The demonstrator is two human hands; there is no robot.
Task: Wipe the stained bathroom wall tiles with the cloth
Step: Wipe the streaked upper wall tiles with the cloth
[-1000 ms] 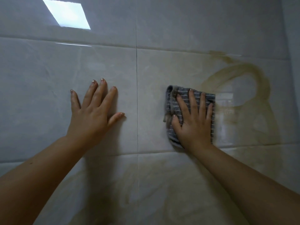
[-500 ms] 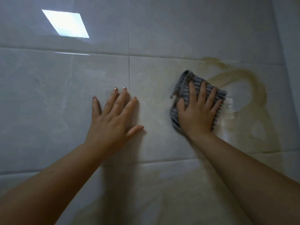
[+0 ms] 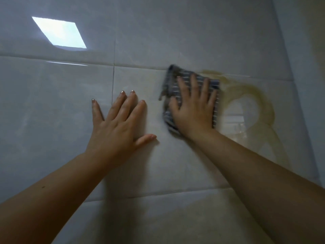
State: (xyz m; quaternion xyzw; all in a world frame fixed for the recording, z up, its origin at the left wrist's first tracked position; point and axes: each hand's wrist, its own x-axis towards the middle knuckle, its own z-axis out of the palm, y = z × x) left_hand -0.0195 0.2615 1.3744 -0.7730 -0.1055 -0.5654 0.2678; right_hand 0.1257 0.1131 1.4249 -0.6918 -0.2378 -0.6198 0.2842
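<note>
Head view.

- Landmark: the vertical grout line [image 3: 113, 81] between two pale, glossy wall tiles [image 3: 52, 106].
- The left hand [image 3: 116, 127] is laid flat on the tiles, straddling the line. Fingers are straight and fanned wide. The little finger lies left of the line, the other fingers and the thumb right of it. Nothing is held.
- The right hand [image 3: 193, 111] is seen well right of the line, palm flat, fingers straight and spread. It is pressed onto the cloth [image 3: 170, 81], which is pinned between palm and tile.
- The cloth is grey-blue with fine light stripes, folded and slightly blurred. Its top edge sits just under the horizontal joint, right of the line. A loose corner shows on the side facing the line.
- A yellow-brown ring stain [image 3: 267, 110] is noted further right of the line, beyond the cloth. The cloth's far edge is just beside it; touching cannot be told.
- A bright window reflection [image 3: 59, 33] is seen up and left of the line.
</note>
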